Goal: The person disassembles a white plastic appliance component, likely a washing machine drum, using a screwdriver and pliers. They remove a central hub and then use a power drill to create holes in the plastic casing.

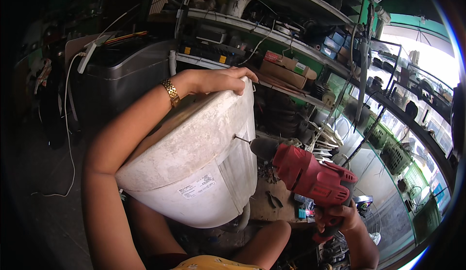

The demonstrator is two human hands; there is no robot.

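Note:
A large, grimy white plastic tub (194, 173) is tilted on its side in front of me, with a printed label on its wall and a grey hose at its lower end. My left arm reaches around it, and my left hand (221, 81) grips the far rim, fingers bent over the edge. In my right hand (337, 216) is a red power drill (315, 175), held by its handle. The thin drill bit (241, 139) points left, its tip at a small dark hole in the tub wall. How deep the tip sits I cannot tell.
Black pliers (274, 199) lie on a wooden board beyond the tub. Metal shelves (233, 22) with boxes and parts stand behind. A dark bin-like cabinet (126, 56) with a white power strip (87, 59) is at left. Green crates (395, 156) and glass are at right.

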